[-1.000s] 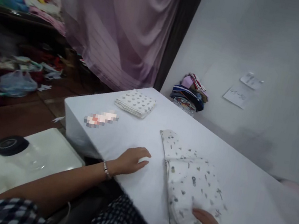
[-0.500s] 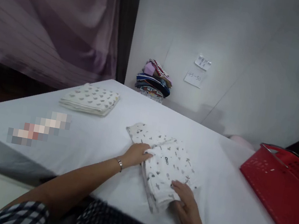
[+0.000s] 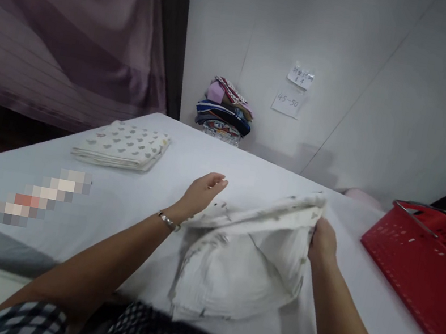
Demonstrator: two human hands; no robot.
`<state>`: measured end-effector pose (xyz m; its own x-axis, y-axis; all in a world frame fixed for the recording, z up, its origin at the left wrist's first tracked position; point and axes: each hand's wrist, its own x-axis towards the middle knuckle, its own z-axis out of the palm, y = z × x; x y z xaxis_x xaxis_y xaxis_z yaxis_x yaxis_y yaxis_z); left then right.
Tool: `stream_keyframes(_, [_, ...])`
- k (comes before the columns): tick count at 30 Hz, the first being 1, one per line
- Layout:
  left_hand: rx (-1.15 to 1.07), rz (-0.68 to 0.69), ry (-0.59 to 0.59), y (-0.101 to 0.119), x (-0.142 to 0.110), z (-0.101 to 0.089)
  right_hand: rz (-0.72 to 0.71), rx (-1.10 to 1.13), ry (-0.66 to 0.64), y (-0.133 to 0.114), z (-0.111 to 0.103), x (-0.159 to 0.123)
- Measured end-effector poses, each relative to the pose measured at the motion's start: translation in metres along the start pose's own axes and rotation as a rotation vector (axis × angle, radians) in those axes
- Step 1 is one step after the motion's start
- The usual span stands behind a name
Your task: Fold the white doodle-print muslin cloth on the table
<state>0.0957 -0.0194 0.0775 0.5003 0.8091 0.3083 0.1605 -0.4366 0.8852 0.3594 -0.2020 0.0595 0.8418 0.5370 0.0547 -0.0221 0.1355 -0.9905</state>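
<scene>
A white cloth with a small dark print [image 3: 239, 273] is partly lifted off the table, its plain underside showing in loose folds. My right hand [image 3: 325, 244] grips its right edge and holds that side up. Beside the cloth's left end, my left hand [image 3: 202, 193] is raised with thumb and fingers apart, nothing between them. Some of the cloth behind my left wrist is hidden.
On the white-covered table [image 3: 126, 202] lies a folded cloth with grey prints [image 3: 123, 146] at the back left. A red plastic basket [image 3: 422, 283] stands at the right. Stacked folded fabrics [image 3: 225, 111] sit by the wall beyond the table. A blurred-out patch [image 3: 43, 196] covers something at left.
My right hand has taken the cloth's edge and raised it up and to the right, unfolding it. My left hand has let go and moved up slightly left. The view has shifted slightly.
</scene>
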Motion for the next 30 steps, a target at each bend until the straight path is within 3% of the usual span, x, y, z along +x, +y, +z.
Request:
stream_keyframes(3, [0.175,0.172,0.064,0.001,-0.024,-0.006,0.159,0.024,0.125,0.005,-0.018,0.028])
stream_keyframes(7, [0.374,0.243,-0.236,-0.014,-0.091,-0.009,0.350,-0.094,-0.034,0.038,-0.051,0.014])
stream_keyframes(11, [0.369,0.147,-0.447,-0.036,-0.147,0.006,0.364,-0.010,-0.017,0.062,-0.066,-0.020])
stream_keyframes(15, [0.404,0.047,-0.619,-0.037,-0.162,0.038,0.334,-0.026,-0.107,0.052,-0.055,-0.037])
stream_keyframes(18, [0.473,0.030,-0.686,-0.026,-0.160,0.061,0.321,0.003,-0.170,0.039,-0.041,-0.044])
stream_keyframes(23, [0.404,-0.025,-0.625,-0.021,-0.142,0.078,0.288,0.057,-0.134,0.033,-0.033,-0.038])
stream_keyframes(26, [0.205,-0.130,-0.559,-0.022,-0.100,0.065,0.274,0.077,-0.051,0.024,-0.034,-0.012])
stream_keyframes(28, [0.061,-0.133,-0.409,-0.016,-0.057,0.043,0.192,0.135,0.000,0.007,-0.032,0.011])
stream_keyframes(30, [-0.107,-0.150,-0.178,-0.003,-0.008,0.012,0.042,0.223,0.068,-0.018,-0.028,0.034])
